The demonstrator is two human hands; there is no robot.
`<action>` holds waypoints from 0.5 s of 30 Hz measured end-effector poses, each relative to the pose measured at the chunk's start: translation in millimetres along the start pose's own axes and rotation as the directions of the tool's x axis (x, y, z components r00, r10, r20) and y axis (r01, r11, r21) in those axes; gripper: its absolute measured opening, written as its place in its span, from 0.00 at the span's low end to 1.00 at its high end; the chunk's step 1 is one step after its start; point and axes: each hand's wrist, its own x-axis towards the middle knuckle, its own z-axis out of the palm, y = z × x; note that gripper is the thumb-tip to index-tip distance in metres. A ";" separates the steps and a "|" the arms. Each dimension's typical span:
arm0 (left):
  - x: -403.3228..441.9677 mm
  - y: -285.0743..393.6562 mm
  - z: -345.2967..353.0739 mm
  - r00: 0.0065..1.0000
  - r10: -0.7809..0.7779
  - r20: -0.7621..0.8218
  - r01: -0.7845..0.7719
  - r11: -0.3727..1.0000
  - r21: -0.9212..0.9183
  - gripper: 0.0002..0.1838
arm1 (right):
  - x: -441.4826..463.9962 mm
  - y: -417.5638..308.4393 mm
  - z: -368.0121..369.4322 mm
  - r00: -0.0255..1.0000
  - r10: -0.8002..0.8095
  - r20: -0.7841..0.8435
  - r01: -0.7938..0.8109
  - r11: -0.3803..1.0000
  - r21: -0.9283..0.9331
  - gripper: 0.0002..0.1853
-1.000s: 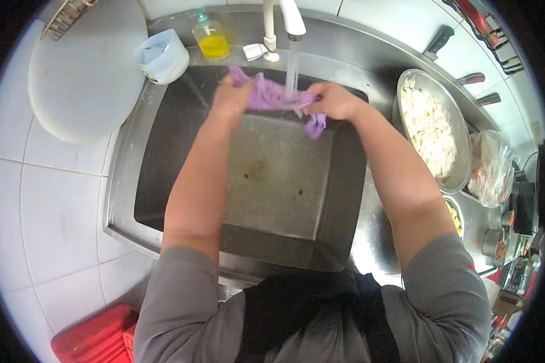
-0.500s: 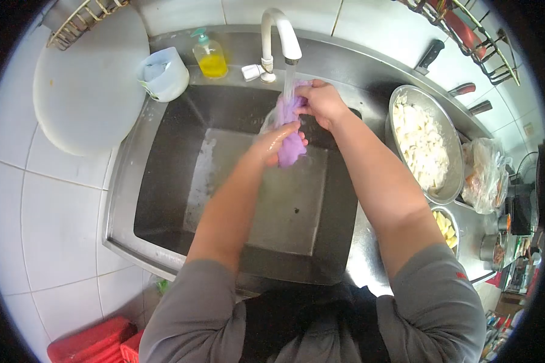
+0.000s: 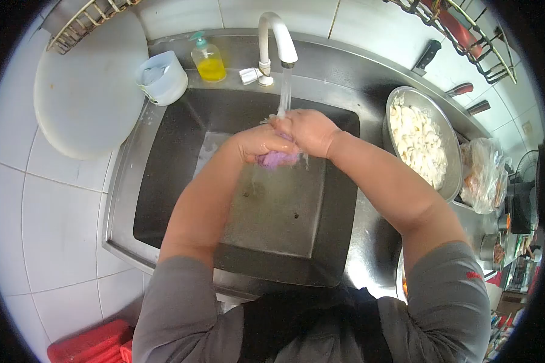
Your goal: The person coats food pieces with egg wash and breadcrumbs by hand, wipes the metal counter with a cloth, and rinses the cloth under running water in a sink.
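Observation:
Under the stream from the white faucet (image 3: 277, 37), a wet purple cloth (image 3: 277, 159) is bunched up between my two hands. My left hand (image 3: 261, 144) is closed on it from the left and below. Pressed against it from the right, my right hand (image 3: 309, 132) has its fingers wrapped over the cloth, with water running on them. Most of the cloth is hidden by the hands; a purple part shows beneath them. Both hands are above the dark sink basin (image 3: 278, 224).
Behind the sink stand a soap bottle (image 3: 209, 63) and a white container (image 3: 163, 78). A round white board (image 3: 88, 91) leans at the left. A metal bowl of white food pieces (image 3: 390, 133) and a plastic bag (image 3: 483, 172) are at the right. Knives (image 3: 429, 55) hang on the wall.
The cloth was stretched between my hands, then hung bunched under the water, and is now squeezed into a smaller bundle. My hands have come together around it.

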 end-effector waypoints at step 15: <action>9.4 -4.8 -0.8 0.553 0.824 -0.125 0.193 0.020 0.981 0.20 | 4.4 -6.9 32.6 0.696 0.470 0.543 -0.627 0.030 0.779 0.17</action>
